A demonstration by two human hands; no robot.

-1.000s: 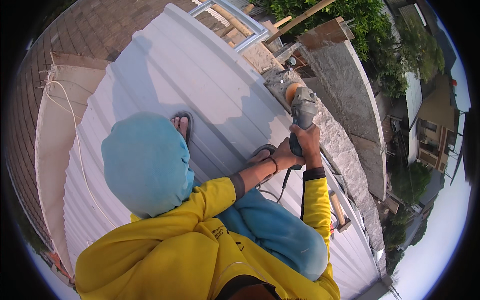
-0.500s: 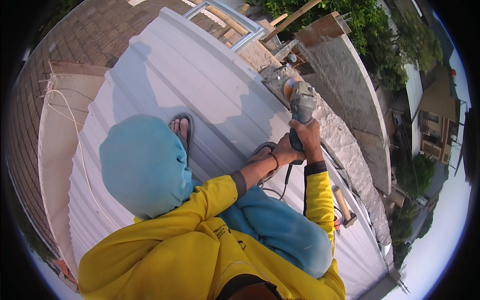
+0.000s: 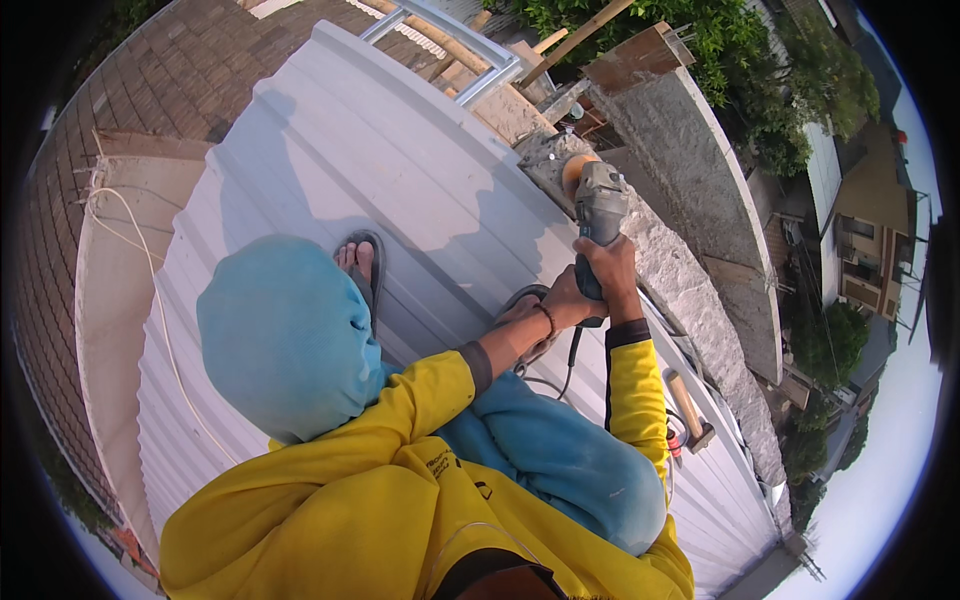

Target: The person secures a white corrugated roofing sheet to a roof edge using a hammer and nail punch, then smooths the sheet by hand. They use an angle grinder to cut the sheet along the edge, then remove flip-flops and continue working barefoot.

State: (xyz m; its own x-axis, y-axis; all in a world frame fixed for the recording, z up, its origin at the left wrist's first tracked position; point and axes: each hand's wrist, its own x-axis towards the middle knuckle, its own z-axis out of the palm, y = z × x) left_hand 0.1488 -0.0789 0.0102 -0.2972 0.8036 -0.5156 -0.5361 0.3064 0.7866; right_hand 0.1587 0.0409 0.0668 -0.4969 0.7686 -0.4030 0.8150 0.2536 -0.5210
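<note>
Gripping grinder [image 3: 603, 212], fingers [image 3: 593, 255] wrapped, arms [image 3: 634, 385] forward

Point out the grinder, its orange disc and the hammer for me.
Grinder [image 3: 602, 208]: head view, on its grey body ahead of the hands.
Orange disc [image 3: 573, 174]: head view, on its visible face.
Hammer [image 3: 684, 401]: head view, on its wooden handle.
</note>
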